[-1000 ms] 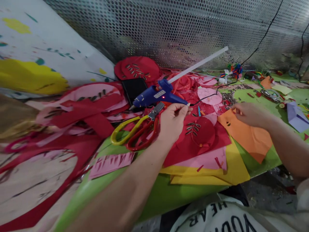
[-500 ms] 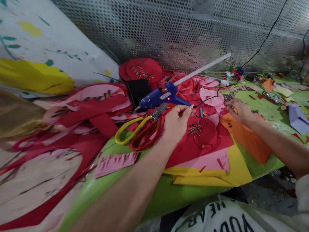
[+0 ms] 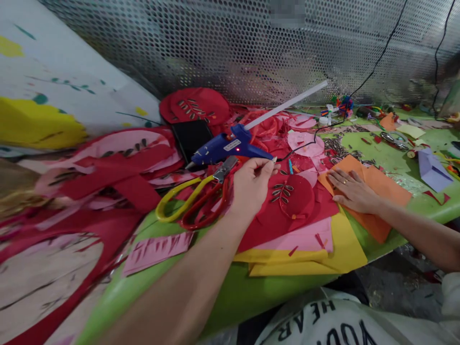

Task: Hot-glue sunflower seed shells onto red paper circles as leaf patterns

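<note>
My left hand point(image 3: 253, 182) is closed in a pinch at the handle end of the blue glue gun point(image 3: 230, 147); what its fingertips hold is too small to tell. The glue gun lies on its side with a long white stick in it and a red light on. My right hand point(image 3: 354, 191) rests with fingers spread on the orange paper point(image 3: 384, 189). Between my hands is a round red piece point(image 3: 304, 196) with dark seeds in a leaf pattern. Scissors point(image 3: 192, 191) with yellow and red handles lie left of my left hand.
Red and pink cut-outs point(image 3: 118, 167) and a black flat object point(image 3: 192, 136) are at the left. Loose seeds point(image 3: 339, 146) lie behind my right hand. Yellow paper point(image 3: 348, 249) is near the table edge. A black cord point(image 3: 375, 72) runs up the perforated metal wall point(image 3: 215, 52).
My right hand has come down from near the seeds and now lies flat on the orange paper, which has shifted. My left hand keeps its pinch. The view has turned slightly right.
</note>
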Tool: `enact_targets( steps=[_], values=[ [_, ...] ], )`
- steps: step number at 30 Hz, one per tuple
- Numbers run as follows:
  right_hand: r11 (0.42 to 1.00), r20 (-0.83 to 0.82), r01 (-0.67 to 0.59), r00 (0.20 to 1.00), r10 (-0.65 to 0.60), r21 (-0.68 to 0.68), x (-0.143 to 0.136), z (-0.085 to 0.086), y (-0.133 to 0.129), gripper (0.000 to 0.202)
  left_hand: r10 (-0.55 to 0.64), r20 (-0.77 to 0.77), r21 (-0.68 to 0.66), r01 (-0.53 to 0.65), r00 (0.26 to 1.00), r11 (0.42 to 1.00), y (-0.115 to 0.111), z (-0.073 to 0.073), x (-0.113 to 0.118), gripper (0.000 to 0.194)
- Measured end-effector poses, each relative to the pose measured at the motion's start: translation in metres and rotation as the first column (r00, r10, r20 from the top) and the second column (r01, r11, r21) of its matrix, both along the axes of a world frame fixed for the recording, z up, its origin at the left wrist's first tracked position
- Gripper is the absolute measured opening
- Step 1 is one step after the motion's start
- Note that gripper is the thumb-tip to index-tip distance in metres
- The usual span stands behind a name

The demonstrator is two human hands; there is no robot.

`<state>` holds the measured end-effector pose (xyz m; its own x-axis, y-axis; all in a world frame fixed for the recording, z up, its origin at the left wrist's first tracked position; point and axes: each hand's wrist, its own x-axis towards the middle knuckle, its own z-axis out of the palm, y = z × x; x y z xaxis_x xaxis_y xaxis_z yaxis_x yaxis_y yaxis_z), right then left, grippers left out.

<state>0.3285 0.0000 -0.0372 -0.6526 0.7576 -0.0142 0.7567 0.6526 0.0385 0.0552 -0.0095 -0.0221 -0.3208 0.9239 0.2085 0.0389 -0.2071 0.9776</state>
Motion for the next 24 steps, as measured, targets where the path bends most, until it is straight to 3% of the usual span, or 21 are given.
enact_targets(
  steps=[9, 13, 16, 19, 24],
  values=[
    [0.990, -0.008, 0.134, 0.991, -0.134, 0.032, 0.001, -0.004, -0.023, 0.059, -0.016, 0.000, 0.008, 0.016, 1.000, 1.000, 0.000, 0.000, 0.000, 0.017],
    [0.973, -0.157, 0.225, 0.964, -0.214, 0.055, -0.003, 0.012, -0.016, 0.054, -0.044, 0.008, 0.005, 0.044, 0.999, 0.999, -0.002, 0.002, 0.002, 0.019],
    [0.984, -0.438, 0.145, 0.895, -0.088, 0.099, -0.022, 0.035, 0.003, 0.045, -0.067, 0.017, 0.001, 0.067, 0.998, 0.998, -0.004, 0.004, 0.006, 0.020],
    [0.990, -0.580, 0.029, 0.812, 0.058, 0.139, -0.054, 0.049, 0.025, 0.035, -0.087, 0.055, 0.000, 0.087, 0.995, 0.996, -0.008, 0.007, 0.010, 0.023],
    [0.963, -0.699, -0.066, 0.675, 0.237, 0.262, -0.097, 0.034, 0.046, 0.025, -0.100, 0.051, 0.002, 0.100, 0.994, 0.995, -0.015, 0.011, 0.013, 0.021]
  ],
)
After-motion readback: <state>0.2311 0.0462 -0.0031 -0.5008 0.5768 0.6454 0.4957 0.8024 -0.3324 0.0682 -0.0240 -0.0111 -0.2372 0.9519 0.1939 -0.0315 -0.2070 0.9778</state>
